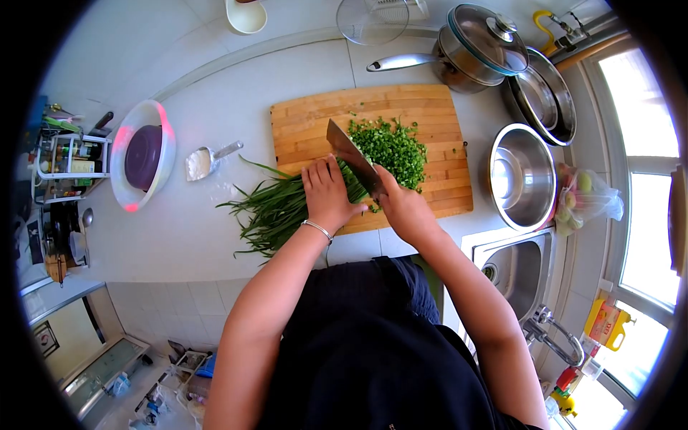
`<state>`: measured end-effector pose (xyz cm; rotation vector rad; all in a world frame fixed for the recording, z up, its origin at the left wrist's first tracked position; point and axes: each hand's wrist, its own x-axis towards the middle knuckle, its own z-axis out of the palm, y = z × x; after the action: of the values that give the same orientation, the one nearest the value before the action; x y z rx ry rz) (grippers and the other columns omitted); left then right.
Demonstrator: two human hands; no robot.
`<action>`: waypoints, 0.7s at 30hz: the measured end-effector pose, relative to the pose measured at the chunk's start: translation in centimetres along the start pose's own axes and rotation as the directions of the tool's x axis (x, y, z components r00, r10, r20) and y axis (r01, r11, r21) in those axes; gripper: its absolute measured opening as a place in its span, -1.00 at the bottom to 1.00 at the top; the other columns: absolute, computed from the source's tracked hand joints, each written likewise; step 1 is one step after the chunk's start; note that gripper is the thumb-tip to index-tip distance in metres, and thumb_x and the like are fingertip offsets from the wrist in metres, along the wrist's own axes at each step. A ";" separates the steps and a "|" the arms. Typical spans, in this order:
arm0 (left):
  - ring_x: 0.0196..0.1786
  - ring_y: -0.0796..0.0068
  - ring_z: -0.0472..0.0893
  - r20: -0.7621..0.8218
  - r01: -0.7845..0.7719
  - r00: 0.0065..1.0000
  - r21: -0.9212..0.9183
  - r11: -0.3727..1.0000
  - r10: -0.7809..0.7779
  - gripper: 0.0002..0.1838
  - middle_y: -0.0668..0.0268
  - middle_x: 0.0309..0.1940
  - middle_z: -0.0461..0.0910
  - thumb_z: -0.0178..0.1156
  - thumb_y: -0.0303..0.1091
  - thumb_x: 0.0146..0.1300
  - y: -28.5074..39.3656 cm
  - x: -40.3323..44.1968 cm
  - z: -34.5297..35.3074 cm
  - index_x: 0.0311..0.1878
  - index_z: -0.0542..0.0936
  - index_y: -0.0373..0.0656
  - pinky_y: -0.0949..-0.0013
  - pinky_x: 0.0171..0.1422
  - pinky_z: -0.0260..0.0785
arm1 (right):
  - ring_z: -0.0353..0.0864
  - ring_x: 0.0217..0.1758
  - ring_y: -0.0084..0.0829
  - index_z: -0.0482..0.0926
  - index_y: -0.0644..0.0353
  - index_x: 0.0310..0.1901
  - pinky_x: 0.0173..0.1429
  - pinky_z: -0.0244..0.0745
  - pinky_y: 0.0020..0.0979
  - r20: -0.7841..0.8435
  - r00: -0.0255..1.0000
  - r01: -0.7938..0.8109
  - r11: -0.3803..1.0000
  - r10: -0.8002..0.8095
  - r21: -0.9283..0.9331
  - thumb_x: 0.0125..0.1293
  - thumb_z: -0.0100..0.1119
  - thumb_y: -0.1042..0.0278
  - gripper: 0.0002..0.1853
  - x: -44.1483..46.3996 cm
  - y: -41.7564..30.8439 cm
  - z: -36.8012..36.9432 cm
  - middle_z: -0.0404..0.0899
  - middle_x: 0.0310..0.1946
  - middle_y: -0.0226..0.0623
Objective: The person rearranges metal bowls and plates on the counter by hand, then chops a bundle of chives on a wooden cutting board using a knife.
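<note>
My left hand (328, 195), with a bracelet at the wrist, presses down on a bunch of long green stalks (266, 213) near the front left of the wooden cutting board (308, 118). The stalks' far ends hang over the board's left edge onto the counter. In my right hand (405, 208) is the handle of a cleaver (351, 156). Its blade stands just right of my left fingers, between the held stalks and a pile of finely chopped greens (393, 150). The blade's lower edge is partly hidden by the greens.
Left on the counter (158, 244) are a scoop of white powder (199, 164) and a basin holding a purple bowl (144, 158). A lidded pot (476, 54) stands behind the board at right. A steel bowl (522, 177), bagged produce (584, 197) and the sink (519, 276) lie right.
</note>
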<state>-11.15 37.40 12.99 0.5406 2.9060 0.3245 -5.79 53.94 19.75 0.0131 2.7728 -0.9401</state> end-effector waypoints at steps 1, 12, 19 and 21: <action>0.40 -0.07 0.18 -0.024 0.017 1.000 0.020 1.000 -0.017 0.33 -0.11 0.30 0.24 0.54 0.21 -0.29 0.0 0.0 0.6 0.43 0.07 -0.41 -0.12 0.53 -0.14 | 0.63 -0.34 0.11 0.17 0.08 0.39 -0.23 0.52 0.06 -0.025 1.000 -0.013 1.000 0.014 0.016 0.34 0.00 0.41 -0.42 -0.1 -0.1 -0.5 0.63 -0.32 0.09; 0.25 0.04 0.28 -0.105 0.051 0.993 -0.048 0.998 -0.056 0.17 0.06 0.15 0.31 0.59 0.04 -0.37 0.1 0.5 0.4 0.31 0.20 -0.31 0.02 0.41 0.03 | 0.63 -0.34 0.14 0.19 -0.02 0.39 -0.25 0.53 0.07 0.040 0.996 -0.076 0.995 0.079 -0.067 0.35 -0.04 0.41 -0.44 -2.1 -0.7 -1.4 0.62 -0.28 0.10; 0.23 0.04 0.29 -0.090 0.053 0.994 -0.086 0.995 -0.060 0.01 0.07 0.10 0.33 0.57 -0.05 -0.29 0.0 0.5 0.9 0.22 0.28 -0.31 0.02 0.37 0.04 | 0.64 -0.35 0.12 0.12 0.00 0.43 -0.24 0.54 0.05 0.092 0.989 -0.101 0.980 0.118 -0.171 0.27 -0.08 0.54 -0.34 -1.0 -0.9 0.0 0.61 -0.35 0.09; 0.23 0.05 0.29 -0.085 0.051 0.995 -0.092 0.994 -0.059 0.00 0.08 0.09 0.33 0.56 -0.05 -0.27 0.1 0.5 1.1 0.22 0.29 -0.31 0.02 0.37 0.05 | 0.64 -0.35 0.12 0.10 0.00 0.44 -0.23 0.54 0.04 0.120 0.983 -0.116 0.973 0.142 -0.198 0.27 -0.10 0.55 -0.33 -0.4 -1.0 0.0 0.61 -0.34 0.10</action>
<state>-11.38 37.85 11.86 0.4413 2.9665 0.4804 -5.46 53.15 20.48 0.0956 2.6880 -0.6172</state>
